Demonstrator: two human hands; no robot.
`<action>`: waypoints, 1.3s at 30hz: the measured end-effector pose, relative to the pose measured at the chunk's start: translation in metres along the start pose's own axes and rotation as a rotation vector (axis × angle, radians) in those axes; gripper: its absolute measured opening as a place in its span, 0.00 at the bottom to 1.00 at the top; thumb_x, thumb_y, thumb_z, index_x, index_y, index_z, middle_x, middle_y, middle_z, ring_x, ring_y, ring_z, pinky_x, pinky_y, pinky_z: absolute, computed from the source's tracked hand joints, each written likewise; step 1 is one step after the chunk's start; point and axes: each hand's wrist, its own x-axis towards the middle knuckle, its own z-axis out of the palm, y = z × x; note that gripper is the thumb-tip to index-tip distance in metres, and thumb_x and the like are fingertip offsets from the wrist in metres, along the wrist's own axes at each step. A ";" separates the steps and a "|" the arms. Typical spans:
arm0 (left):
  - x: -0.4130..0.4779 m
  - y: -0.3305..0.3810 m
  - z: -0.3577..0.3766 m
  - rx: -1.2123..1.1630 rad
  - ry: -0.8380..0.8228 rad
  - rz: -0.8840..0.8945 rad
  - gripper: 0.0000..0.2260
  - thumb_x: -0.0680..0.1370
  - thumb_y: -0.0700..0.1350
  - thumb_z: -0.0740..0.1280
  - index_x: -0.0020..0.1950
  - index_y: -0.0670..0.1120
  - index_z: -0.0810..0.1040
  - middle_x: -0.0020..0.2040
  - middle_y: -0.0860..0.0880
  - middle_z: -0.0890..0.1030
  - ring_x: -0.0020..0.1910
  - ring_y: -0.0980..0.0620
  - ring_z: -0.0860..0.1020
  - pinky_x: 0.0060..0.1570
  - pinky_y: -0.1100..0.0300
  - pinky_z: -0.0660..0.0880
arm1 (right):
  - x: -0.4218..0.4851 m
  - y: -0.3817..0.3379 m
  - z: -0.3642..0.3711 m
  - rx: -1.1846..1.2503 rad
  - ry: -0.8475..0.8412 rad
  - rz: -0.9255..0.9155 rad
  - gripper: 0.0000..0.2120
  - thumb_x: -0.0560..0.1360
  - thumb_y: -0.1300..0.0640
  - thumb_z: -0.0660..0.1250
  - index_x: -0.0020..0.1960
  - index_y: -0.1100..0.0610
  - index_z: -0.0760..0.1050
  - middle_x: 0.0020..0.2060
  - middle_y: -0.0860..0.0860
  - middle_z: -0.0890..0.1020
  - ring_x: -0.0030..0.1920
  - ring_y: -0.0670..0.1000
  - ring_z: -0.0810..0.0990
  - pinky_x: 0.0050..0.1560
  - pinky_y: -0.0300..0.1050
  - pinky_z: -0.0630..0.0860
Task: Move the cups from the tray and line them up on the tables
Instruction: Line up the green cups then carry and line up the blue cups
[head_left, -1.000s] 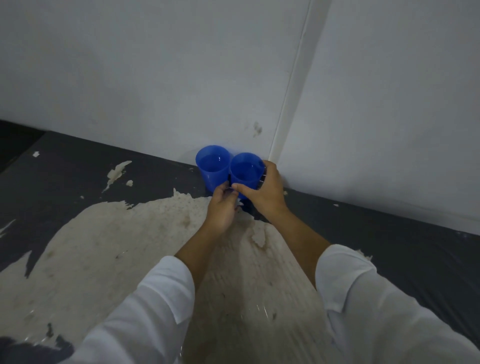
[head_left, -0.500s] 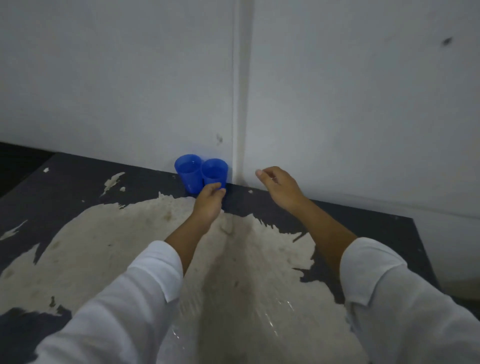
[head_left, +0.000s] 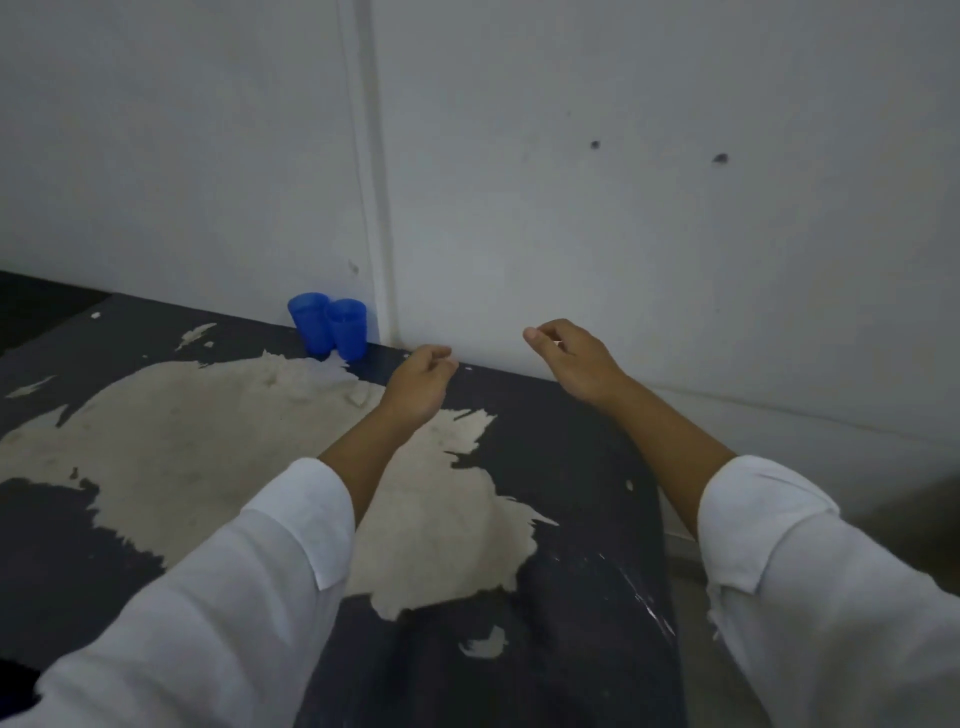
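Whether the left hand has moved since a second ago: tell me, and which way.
Yes. The left hand has let go of the blue cups and drawn away rightward, now past the wall seam, holding nothing.

Dim, flat indoor light with a cool grey cast. No visible source, no hard shadows. Wall (head_left: 623, 208) reads murky grey. Thin glare streaks on the dark table (head_left: 571, 467) at lower right. Soft overall: cups (head_left: 328, 325) slightly blurred, sleeves (head_left: 234, 597) smeared at the bottom corners, and the table's right edge bows from the wide lens.
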 end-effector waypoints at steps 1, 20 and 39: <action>-0.013 0.007 0.009 0.010 -0.002 0.011 0.17 0.81 0.49 0.58 0.69 0.47 0.69 0.68 0.46 0.72 0.61 0.51 0.71 0.56 0.61 0.65 | -0.014 0.003 -0.011 -0.009 0.010 0.000 0.28 0.77 0.38 0.54 0.67 0.56 0.68 0.66 0.53 0.73 0.63 0.52 0.72 0.57 0.43 0.65; -0.189 0.078 0.117 0.236 -0.234 0.286 0.16 0.80 0.49 0.59 0.67 0.46 0.71 0.66 0.47 0.74 0.64 0.50 0.72 0.57 0.62 0.66 | -0.240 0.049 -0.123 -0.073 0.213 0.108 0.25 0.79 0.42 0.55 0.69 0.57 0.66 0.68 0.54 0.71 0.67 0.54 0.69 0.58 0.42 0.63; -0.343 0.175 0.374 0.638 -0.338 0.637 0.23 0.81 0.55 0.55 0.72 0.46 0.65 0.73 0.45 0.67 0.71 0.46 0.66 0.69 0.49 0.63 | -0.450 0.232 -0.329 -0.264 0.267 0.196 0.26 0.78 0.42 0.56 0.70 0.56 0.65 0.69 0.54 0.69 0.68 0.54 0.68 0.64 0.44 0.63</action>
